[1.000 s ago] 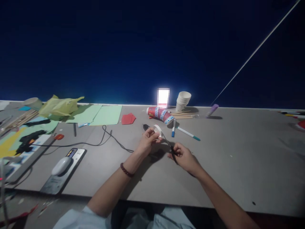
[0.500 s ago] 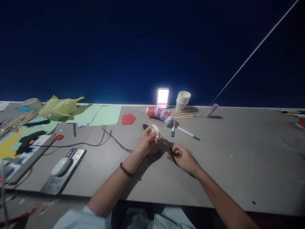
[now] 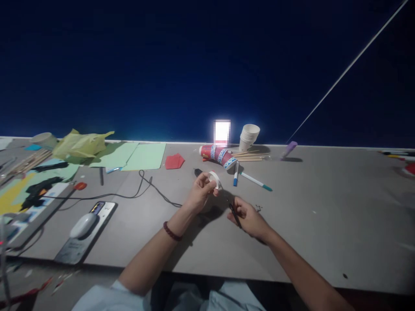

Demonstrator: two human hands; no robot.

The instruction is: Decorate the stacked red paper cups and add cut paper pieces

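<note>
My left hand [image 3: 200, 194] is closed round a small white roll of tape [image 3: 215, 179], held a little above the grey table [image 3: 317, 224]. My right hand [image 3: 248, 217] is closed on a thin dark tool [image 3: 234, 214], which looks like small scissors. The two hands are close together near the middle of the table, the tool's tip pointing up towards the tape roll. A beaded bracelet [image 3: 171, 232] sits on my left wrist.
Red patterned cups [image 3: 218, 155] lie on their side, beside a white cup stack [image 3: 249, 136], wooden sticks and two markers [image 3: 256, 181]. Green paper sheets [image 3: 129, 156], a red paper piece [image 3: 174, 161], a black cable [image 3: 145, 188] and a phone with a white device [image 3: 86, 225] lie left.
My right hand has drawn slightly down and away from the tape roll; the left hand shifted slightly but keeps the roll at about the same spot.
</note>
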